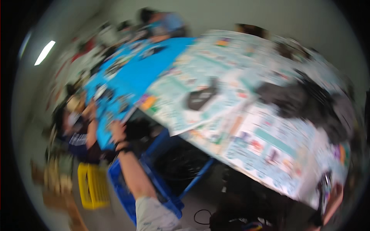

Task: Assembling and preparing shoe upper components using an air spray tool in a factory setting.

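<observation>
Motion blurs much of the view. My left hand (118,131), with a dark band at its wrist, reaches to the near edge of the blue tabletop (135,79). Its fingers look stretched out and apart, with nothing visible in them. Small dark and grey pieces (122,103) lie on the blue surface just beyond it. At the far lower right, my right hand (334,198) is beside the paper-covered table (266,148). It is closed around a dark, shiny, elongated object (324,188), whose kind is too blurred to make out.
A dark flat piece (202,97) and a heap of dark grey cloth (300,101) lie on the printed sheets. Below the table stand a blue crate (127,192) and a yellow basket (92,186). One person (79,131) works at the left, another (165,24) at the far end.
</observation>
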`<state>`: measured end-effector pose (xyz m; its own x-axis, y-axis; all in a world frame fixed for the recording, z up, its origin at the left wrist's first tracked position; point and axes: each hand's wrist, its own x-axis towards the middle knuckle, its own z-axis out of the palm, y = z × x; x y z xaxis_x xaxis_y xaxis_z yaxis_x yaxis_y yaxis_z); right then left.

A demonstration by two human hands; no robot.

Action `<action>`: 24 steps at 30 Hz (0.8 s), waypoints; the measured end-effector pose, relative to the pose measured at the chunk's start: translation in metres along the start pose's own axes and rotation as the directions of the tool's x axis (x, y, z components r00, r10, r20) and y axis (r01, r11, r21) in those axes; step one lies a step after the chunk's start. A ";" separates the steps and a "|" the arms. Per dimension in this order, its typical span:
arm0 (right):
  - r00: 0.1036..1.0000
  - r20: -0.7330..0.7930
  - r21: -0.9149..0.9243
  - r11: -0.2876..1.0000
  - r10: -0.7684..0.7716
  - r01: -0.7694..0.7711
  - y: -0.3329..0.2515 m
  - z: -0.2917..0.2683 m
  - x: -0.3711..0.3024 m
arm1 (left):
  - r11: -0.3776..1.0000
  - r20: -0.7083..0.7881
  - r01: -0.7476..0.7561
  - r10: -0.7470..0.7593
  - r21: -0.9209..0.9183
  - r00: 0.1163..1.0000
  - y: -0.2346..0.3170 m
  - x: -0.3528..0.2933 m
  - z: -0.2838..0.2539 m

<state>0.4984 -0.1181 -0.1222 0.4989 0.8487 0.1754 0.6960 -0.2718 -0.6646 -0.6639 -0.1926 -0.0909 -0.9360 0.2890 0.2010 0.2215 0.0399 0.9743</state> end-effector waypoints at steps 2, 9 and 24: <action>0.994 -0.096 -0.080 0.996 -0.048 0.040 -0.082 -0.023 -0.045 | 0.986 0.265 0.060 -0.017 -0.154 0.964 -0.018 -0.096 0.118; 0.985 0.097 -0.213 0.963 -0.145 0.163 -0.100 -0.028 -0.038 | 0.917 0.568 -0.067 0.301 -0.394 0.766 0.232 -0.443 0.313; 0.911 0.269 -0.117 0.928 -0.312 0.353 -0.082 -0.029 -0.047 | 0.403 0.934 -0.914 0.341 -0.042 0.108 0.220 -0.586 0.588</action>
<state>0.4332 -0.1486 -0.0547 0.0984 0.9802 0.1717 0.8825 -0.0063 -0.4703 0.0946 0.2095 -0.0542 0.2304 0.9380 0.2591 0.9334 -0.2882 0.2136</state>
